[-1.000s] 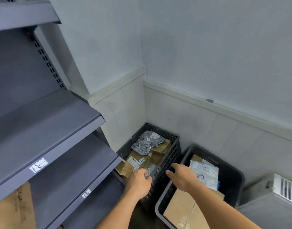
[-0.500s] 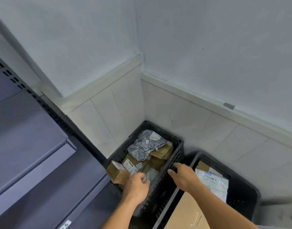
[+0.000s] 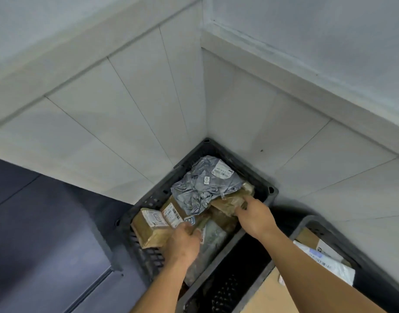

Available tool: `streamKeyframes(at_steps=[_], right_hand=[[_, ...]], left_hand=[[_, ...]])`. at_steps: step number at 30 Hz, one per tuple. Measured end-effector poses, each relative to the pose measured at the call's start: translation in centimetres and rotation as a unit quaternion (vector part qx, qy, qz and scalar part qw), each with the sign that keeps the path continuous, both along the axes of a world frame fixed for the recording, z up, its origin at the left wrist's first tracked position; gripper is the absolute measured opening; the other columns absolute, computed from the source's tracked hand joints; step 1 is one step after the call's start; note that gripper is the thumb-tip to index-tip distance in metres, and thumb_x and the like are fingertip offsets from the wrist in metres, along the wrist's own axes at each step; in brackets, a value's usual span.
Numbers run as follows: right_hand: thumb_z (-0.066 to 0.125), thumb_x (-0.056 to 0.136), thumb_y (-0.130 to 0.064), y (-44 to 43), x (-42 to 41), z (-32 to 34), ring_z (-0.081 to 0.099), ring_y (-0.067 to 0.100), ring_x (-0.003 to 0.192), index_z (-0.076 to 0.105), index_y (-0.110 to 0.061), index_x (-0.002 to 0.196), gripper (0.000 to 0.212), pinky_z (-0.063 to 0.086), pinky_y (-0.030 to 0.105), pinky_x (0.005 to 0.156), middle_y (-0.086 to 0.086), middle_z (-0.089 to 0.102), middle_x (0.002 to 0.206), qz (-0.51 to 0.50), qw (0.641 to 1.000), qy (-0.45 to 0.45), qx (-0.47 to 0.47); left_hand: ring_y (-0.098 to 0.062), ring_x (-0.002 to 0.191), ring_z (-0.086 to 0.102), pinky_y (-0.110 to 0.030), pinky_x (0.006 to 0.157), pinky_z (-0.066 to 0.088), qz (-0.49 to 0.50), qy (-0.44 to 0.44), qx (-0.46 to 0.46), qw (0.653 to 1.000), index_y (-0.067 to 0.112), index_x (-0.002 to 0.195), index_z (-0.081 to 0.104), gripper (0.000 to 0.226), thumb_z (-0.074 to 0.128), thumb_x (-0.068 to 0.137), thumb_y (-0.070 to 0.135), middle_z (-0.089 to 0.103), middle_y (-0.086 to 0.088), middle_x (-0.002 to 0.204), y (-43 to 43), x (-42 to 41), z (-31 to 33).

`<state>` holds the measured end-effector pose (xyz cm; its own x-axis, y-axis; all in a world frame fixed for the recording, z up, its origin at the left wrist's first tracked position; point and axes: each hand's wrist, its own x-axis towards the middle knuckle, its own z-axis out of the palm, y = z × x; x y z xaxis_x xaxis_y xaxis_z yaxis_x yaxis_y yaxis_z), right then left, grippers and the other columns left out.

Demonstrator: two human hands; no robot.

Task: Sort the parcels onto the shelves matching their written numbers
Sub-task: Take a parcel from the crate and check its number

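Picking from the source crate is the step in hand; no parcel has left it yet.

Left hand [image 3: 184,242]: fingers curled over the near edge of the labelled brown parcel [image 3: 171,213], knuckles up, thumb hidden.

Right hand [image 3: 255,216]: fingers closed round the near end of a taped brown parcel [image 3: 225,203] that lies partly under the crumpled grey mailer bag [image 3: 200,190].

A brown carton [image 3: 149,231] sits against the crate's left wall, touching the labelled parcel. All of these lie heaped in the black plastic crate [image 3: 270,191], which stands on the floor, pushed into the corner.

Next move, as I judge it: draw one parcel free without dragging the mailer along, turn its label up, read the number, then carry it left to the shelf. The small handwritten tag [image 3: 206,180] on the mailer is too small to read (the others likewise).

Room: a second black crate [image 3: 307,222] just right of the first holds a white mailer [image 3: 325,263] and a flat cardboard box [image 3: 266,294]. Dark grey shelving [image 3: 47,222] at left. Beyond, pale tiled walls [image 3: 137,109] meet in the corner, with painted plaster above.
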<state>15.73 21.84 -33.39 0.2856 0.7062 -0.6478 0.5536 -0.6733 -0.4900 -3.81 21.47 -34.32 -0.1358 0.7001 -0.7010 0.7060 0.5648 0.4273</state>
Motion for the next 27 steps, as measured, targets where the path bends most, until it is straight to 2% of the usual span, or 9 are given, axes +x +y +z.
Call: streamKeyframes(at_steps=[2,5,9,11,13,19,24,27], right_hand=[[0.052,0.1,-0.025,1.6,0.4,-2.5,0.061,0.028,0.107,0.055,-0.009,0.129,0.033,0.045,0.03,0.083,0.008,0.062,0.109,-0.017,1.0,0.01,-0.003],[0.054,0.1,-0.029,3.6,1.0,-5.7,0.058,0.03,0.117,0.052,-0.013,0.137,0.04,0.046,0.032,0.094,0.011,0.063,0.126,-0.025,1.0,0.004,-0.01],[0.054,0.099,-0.036,6.6,1.9,-10.8,0.054,0.034,0.122,0.051,-0.01,0.137,0.046,0.046,0.038,0.101,0.017,0.055,0.134,-0.029,0.999,-0.033,-0.012],[0.053,0.099,-0.035,7.8,2.2,-12.7,0.051,0.036,0.124,0.049,-0.009,0.138,0.047,0.041,0.04,0.105,0.018,0.055,0.135,-0.03,0.998,-0.049,-0.009],[0.05,0.1,-0.035,8.8,2.4,-14.0,0.048,0.039,0.126,0.048,-0.009,0.139,0.047,0.036,0.041,0.106,0.02,0.054,0.136,-0.021,0.997,-0.072,-0.008],[0.054,0.1,-0.032,9.2,1.2,-15.3,0.046,0.038,0.124,0.052,-0.013,0.137,0.041,0.041,0.046,0.109,0.016,0.04,0.135,-0.044,0.997,-0.061,0.005],[0.06,0.097,-0.026,8.9,1.0,-14.1,0.056,0.031,0.114,0.061,-0.012,0.129,0.035,0.048,0.042,0.104,0.015,0.053,0.129,-0.108,0.993,-0.015,0.035],[0.06,0.096,-0.017,8.3,1.1,-12.5,0.062,0.022,0.1,0.066,-0.013,0.123,0.028,0.052,0.031,0.088,0.008,0.066,0.116,-0.148,0.987,0.03,0.053]], left_hand=[[-0.024,0.122,0.057,-0.043,0.107,0.043,0.035,-0.002,-0.009,0.999,0.024,0.14,0.051,0.049,0.058,0.095,0.042,0.06,0.0,0.137,1.2,0.2,-2.9],[-0.031,0.128,0.053,-0.046,0.11,0.04,0.09,-0.015,-0.022,0.996,0.018,0.146,0.043,0.055,0.057,0.097,0.038,0.054,-0.007,0.143,3.0,0.4,-6.2],[-0.032,0.119,0.057,-0.047,0.106,0.045,0.194,-0.052,-0.021,0.979,0.011,0.135,0.051,0.045,0.058,0.097,0.035,0.06,-0.009,0.131,5.9,0.8,-11.0],[-0.029,0.108,0.06,-0.046,0.103,0.047,0.222,-0.063,-0.017,0.973,0.014,0.123,0.056,0.032,0.059,0.097,0.033,0.064,-0.005,0.118,7.1,0.9,-12.8],[-0.027,0.103,0.062,-0.046,0.101,0.049,0.241,-0.088,-0.021,0.966,0.016,0.121,0.057,0.031,0.062,0.095,0.032,0.066,-0.001,0.11,8.0,1.0,-14.4],[-0.027,0.1,0.069,-0.052,0.094,0.054,0.327,-0.169,-0.025,0.93,0.026,0.115,0.062,0.03,0.068,0.088,0.015,0.073,-0.001,0.109,8.1,1.4,-17.7],[-0.026,0.099,0.069,-0.05,0.094,0.055,0.372,-0.189,-0.002,0.909,0.019,0.114,0.063,0.028,0.065,0.091,0.002,0.072,-0.003,0.107,7.6,1.5,-15.5],[-0.025,0.103,0.067,-0.051,0.096,0.053,0.373,-0.179,0.0,0.911,0.02,0.111,0.061,0.026,0.065,0.092,0.002,0.07,-0.005,0.11,6.7,1.0,-13.4]])
